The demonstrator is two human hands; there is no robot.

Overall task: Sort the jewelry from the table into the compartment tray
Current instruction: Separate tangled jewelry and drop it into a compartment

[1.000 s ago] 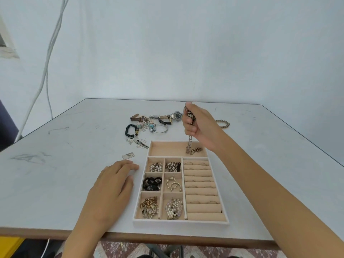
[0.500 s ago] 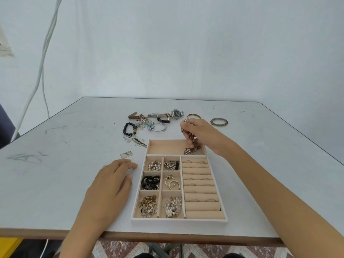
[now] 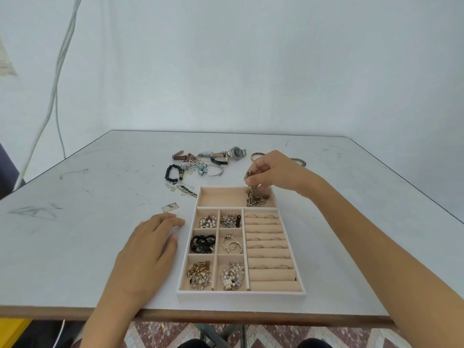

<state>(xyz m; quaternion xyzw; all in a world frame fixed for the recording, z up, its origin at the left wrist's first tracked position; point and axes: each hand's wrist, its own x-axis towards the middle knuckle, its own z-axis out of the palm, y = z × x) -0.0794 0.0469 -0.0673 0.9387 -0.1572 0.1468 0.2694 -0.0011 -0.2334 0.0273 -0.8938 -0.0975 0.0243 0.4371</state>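
R hand (image 3: 273, 174): over the far right corner of the tray (image 3: 241, 293), fingertips pinching the top end of a brownish chain (image 3: 254, 198).
Chain: mostly down already, heaped in the right end of the long far compartment (image 3: 221, 197); only a short bit hangs from the fingers.
L hand (image 3: 148, 244): flat on the table (image 3: 88, 222), palm down, fingers straight and close together, just beside the tray's left wall. Holds nothing.
Tray: six small boxes on the left w/ pearls, chains, black pieces and hoops; ring rolls (image 3: 268, 247) on the right w/ several rings tucked in.
Not sorted yet: watch (image 3: 236, 152), black bead bracelet (image 3: 172, 173), silver bangle (image 3: 214, 170), thin bangle (image 3: 257, 155) and a beaded bracelet (image 3: 300, 160) partly behind the R hand, plus a small flat tag (image 3: 170, 206) and bits nearer the tray.
Step, I'd say: setting the chain into the far compartment, nearly done.
Next, prob.: let go so the last links drop inside, not over the wall, then reach for a nearby piece; the thin bangle is closest to that hand.
Progress: looks past halfway.
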